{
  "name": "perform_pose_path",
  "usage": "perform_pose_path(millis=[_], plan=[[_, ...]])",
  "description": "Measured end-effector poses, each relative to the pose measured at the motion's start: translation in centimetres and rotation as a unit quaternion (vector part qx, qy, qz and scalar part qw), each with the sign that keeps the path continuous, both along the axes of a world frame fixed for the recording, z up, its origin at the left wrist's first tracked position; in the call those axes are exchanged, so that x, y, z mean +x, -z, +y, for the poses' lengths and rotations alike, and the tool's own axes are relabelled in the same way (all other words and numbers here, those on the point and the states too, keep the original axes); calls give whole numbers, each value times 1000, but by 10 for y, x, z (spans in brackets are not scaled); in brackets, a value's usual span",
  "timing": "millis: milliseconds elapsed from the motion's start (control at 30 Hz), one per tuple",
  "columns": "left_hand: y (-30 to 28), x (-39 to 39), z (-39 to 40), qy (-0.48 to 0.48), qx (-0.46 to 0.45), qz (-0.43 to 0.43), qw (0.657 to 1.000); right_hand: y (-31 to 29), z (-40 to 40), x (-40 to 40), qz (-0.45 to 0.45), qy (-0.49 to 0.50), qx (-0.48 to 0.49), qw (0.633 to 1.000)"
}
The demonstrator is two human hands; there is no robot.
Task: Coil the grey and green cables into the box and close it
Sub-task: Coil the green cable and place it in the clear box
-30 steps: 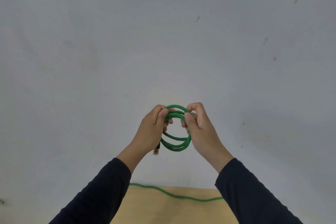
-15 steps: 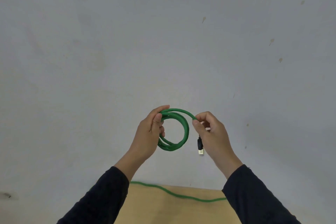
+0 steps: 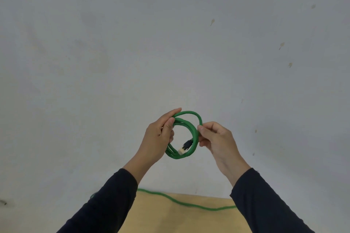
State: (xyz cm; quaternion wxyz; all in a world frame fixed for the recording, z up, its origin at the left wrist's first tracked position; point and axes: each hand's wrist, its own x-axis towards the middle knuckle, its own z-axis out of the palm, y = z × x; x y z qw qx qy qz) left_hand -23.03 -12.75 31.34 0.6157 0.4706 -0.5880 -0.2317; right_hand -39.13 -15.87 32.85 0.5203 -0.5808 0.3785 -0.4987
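Observation:
I hold a green cable coil [image 3: 190,119] of several loops up in front of a grey wall. My left hand [image 3: 159,138] pinches the coil's upper left side. My right hand [image 3: 216,138] grips its right side between thumb and fingers. The cable's black plug with a pale tip [image 3: 185,147] hangs inside the ring, pointing down and left. A further length of green cable [image 3: 181,202] lies across the wooden table [image 3: 180,217] below my arms. No grey cable and no box is in view.
A plain grey wall [image 3: 170,43] with a few small marks fills most of the view. Dark sleeves cover both forearms. Only the table's far edge shows at the bottom.
My right hand has swung the plug end from outside the coil's right side into the ring. Its grip has moved onto the coil's right side. The left hand keeps its hold.

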Motion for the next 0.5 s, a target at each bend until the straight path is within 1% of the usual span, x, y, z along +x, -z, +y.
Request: perform_pose_path(millis=[67, 133, 233, 300, 367, 433, 467, 500], plan=[[3, 0, -3, -27, 1, 15, 1000, 3, 4, 2, 2, -34, 12, 999], [4, -3, -5, -49, 2, 33, 998, 5, 8, 4, 24, -22, -16, 999], [5, -5, -8, -84, 3, 51, 995, 9, 18, 10, 107, 37, -124, 986], [4, -5, -9, -101, 4, 57, 993, 10, 26, 12, 124, 31, -196, 972], [4, -3, -10, -114, -3, 55, 992, 11, 29, 13, 161, 0, -277, 947], [2, -3, -10, -118, -7, 49, 992, 16, 26, 14, 226, -3, -352, 908], [2, -3, -10, -123, -10, 42, 991, 18, 24, 16, 245, 7, -371, 896], [3, -3, -9, -133, -14, 32, 991, 20, 22, 17, 249, 14, -379, 891]])
